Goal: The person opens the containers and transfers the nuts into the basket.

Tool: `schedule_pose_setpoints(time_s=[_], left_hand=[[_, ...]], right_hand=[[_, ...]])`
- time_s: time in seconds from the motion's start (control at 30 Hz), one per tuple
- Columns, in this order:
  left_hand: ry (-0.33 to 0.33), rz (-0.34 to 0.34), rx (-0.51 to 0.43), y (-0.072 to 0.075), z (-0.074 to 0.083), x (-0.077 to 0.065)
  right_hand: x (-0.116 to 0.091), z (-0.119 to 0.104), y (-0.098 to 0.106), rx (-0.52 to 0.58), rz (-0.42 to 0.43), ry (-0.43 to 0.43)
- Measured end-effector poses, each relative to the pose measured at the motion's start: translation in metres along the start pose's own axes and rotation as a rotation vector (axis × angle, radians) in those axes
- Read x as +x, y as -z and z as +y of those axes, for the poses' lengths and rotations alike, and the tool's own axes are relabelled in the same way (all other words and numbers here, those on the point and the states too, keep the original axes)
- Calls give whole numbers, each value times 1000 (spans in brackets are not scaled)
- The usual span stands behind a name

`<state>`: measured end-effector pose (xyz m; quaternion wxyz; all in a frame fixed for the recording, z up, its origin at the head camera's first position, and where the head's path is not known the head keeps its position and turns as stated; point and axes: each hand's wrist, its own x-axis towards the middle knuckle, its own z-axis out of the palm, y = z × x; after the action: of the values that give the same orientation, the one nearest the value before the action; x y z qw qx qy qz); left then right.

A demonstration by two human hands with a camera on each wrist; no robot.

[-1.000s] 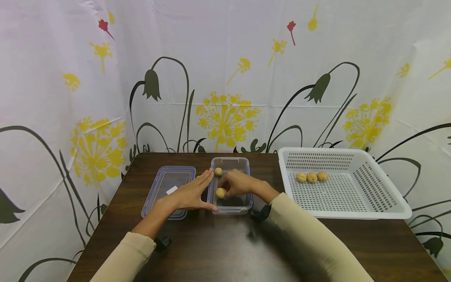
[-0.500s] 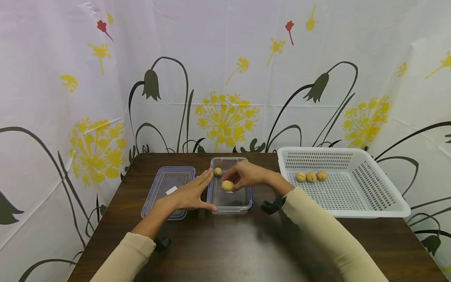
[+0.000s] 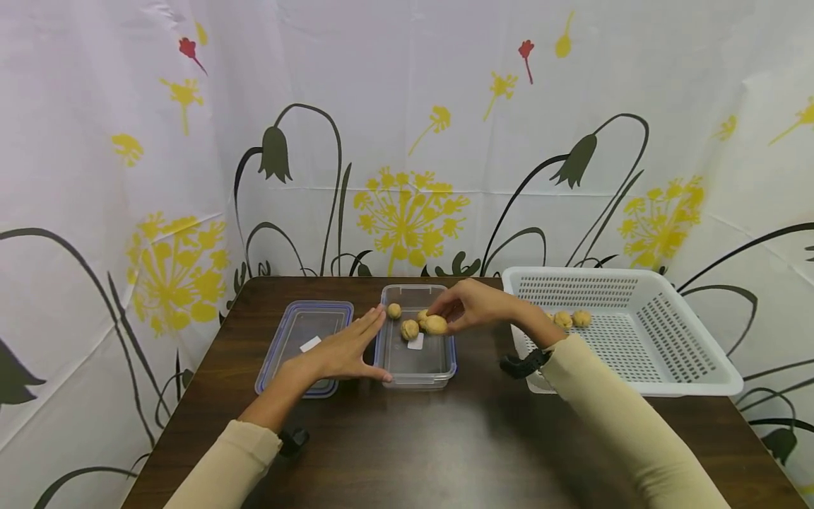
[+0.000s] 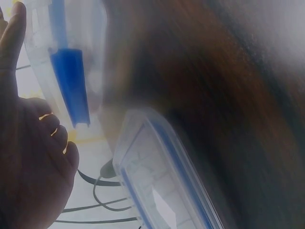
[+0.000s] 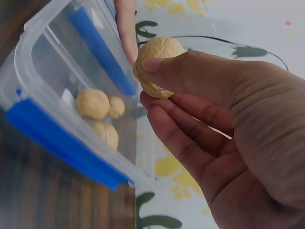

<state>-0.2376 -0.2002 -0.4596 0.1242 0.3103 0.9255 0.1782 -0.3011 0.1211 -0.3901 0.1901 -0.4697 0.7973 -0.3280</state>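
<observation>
My right hand (image 3: 473, 304) pinches a walnut (image 3: 436, 325) between thumb and fingers, above the right side of a clear plastic food container (image 3: 416, 364). The right wrist view shows the thumb pressed on this walnut (image 5: 159, 52) closely. Inside the container lie three walnuts: one near the back left (image 3: 394, 311), one by the white label (image 3: 410, 329), and one partly behind the held walnut (image 3: 422, 318). My left hand (image 3: 343, 350), fingers extended and thumb spread, rests along the container's left side. In the left wrist view, the container's blue clip (image 4: 71, 86) shows beside the fingers.
A clear lid with a blue seal (image 3: 280, 353) lies on the dark wooden table (image 3: 407, 452), left of the container and partly under the left forearm. At right stands a white perforated basket (image 3: 687, 385) with walnuts (image 3: 581, 319) inside, partly hidden by the right arm. A flowered curtain hangs behind.
My right hand has moved right and slightly up with the held walnut, from low inside the container. Two more walnuts in the container have come into view. The left hand stays put.
</observation>
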Motion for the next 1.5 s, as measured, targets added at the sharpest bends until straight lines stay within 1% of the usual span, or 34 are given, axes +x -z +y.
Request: schedule_pose_setpoints(time_s=[0.2, 0.5, 0.8, 1.03, 1.13, 1.23, 1.5], left_hand=[[5, -2, 2, 1, 2, -1], [6, -4, -2, 1, 0, 0], [3, 0, -11, -1, -3, 0], [2, 3, -6, -2, -3, 0], [2, 5, -6, -1, -3, -1], [2, 6, -10, -1, -3, -1], [-4, 6, -15, -1, -3, -2]], right_hand=[[-19, 9, 13, 59, 26, -34], [-50, 27, 32, 102, 61, -92], [-81, 38, 56, 72, 106, -156], [-111, 54, 73, 55, 154, -206], [-124, 60, 79, 50, 180, -242], [-138, 66, 85, 41, 201, -296], [-174, 86, 95, 56, 227, -438]])
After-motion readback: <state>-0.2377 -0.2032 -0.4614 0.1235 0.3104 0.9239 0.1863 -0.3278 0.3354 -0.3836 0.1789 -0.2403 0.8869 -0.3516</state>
